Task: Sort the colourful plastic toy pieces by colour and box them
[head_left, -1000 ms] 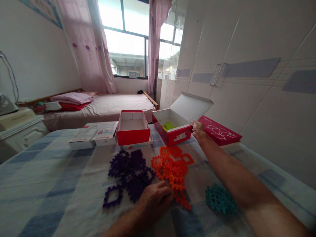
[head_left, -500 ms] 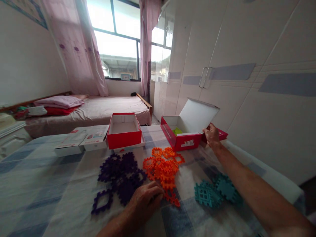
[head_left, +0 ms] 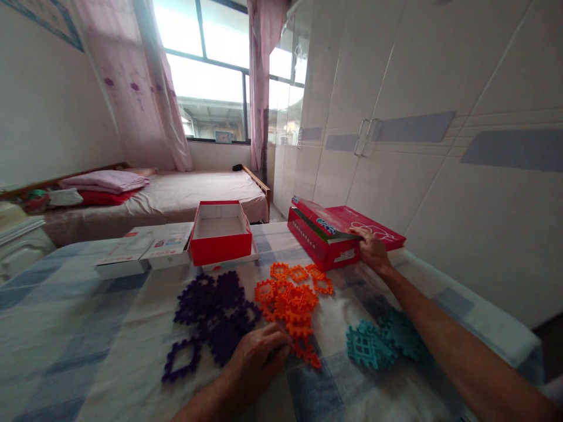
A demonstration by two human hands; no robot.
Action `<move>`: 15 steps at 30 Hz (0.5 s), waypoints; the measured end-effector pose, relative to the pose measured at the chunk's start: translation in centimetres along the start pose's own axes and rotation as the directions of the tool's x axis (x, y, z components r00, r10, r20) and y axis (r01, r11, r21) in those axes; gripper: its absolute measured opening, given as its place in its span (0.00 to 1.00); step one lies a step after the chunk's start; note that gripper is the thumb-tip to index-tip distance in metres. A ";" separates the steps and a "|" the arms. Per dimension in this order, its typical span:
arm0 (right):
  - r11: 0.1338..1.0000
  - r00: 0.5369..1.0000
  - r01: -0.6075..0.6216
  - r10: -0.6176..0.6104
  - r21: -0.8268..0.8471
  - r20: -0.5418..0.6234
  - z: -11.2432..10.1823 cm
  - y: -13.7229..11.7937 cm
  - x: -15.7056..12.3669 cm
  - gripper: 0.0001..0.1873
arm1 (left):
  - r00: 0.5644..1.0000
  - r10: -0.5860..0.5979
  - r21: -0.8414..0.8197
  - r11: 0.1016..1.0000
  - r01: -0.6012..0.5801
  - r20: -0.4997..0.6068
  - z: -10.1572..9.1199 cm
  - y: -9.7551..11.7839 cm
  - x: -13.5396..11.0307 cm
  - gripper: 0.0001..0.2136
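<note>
Here the right hand (head_left: 373, 249) is lying stretched far forward, palm down on the near corner of the lid of the red box (head_left: 341, 237); its grip is looking flat and pressing rather than closed round anything. The box is sitting at the far right of the desk (head_left: 65, 328), its long axis running away from the person toward the wardrobe (head_left: 417, 88), lid nearly down. The left hand (head_left: 259, 360) is resting close in, fingers curled loosely over the edge where the purple pieces (head_left: 215, 316) and orange pieces (head_left: 292, 299) are meeting; whether it is pinching one I cannot tell. Teal pieces (head_left: 382, 343) are lying beside the right forearm. An open red box (head_left: 220, 231) is standing farther left
</note>
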State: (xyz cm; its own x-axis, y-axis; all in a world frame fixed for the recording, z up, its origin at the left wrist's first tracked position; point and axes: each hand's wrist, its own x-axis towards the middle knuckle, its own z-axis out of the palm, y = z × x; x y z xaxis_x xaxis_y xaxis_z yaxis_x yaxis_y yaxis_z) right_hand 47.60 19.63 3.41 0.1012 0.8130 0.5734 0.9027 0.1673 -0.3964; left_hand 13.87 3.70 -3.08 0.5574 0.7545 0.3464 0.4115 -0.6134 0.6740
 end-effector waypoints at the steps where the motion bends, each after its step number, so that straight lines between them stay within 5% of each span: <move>1: 1.000 1.000 0.019 -0.020 -0.015 -0.009 -0.1 -0.3 -0.1 0.28 | 1.000 -0.001 0.001 1.000 0.001 0.000 0.0 0.0 0.0 0.10; 7: 0.979 0.993 0.117 -0.114 -0.168 0.029 -0.1 -4.6 -0.3 0.25 | 1.000 -0.006 0.000 1.000 0.006 0.010 -0.1 0.1 0.1 0.10; 15: 0.941 0.990 0.090 -0.048 -0.327 0.134 1.2 -7.7 -0.8 0.24 | 1.000 0.002 0.007 1.000 -0.002 0.010 -0.2 0.1 0.0 0.10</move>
State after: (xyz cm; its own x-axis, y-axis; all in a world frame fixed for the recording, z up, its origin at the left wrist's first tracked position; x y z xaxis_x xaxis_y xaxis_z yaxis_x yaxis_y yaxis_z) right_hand 40.03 18.40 5.12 0.0008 0.8714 0.4905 0.9950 0.0482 -0.0872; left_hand 13.79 3.63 -2.92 0.5653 0.7509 0.3413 0.4157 -0.6168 0.6684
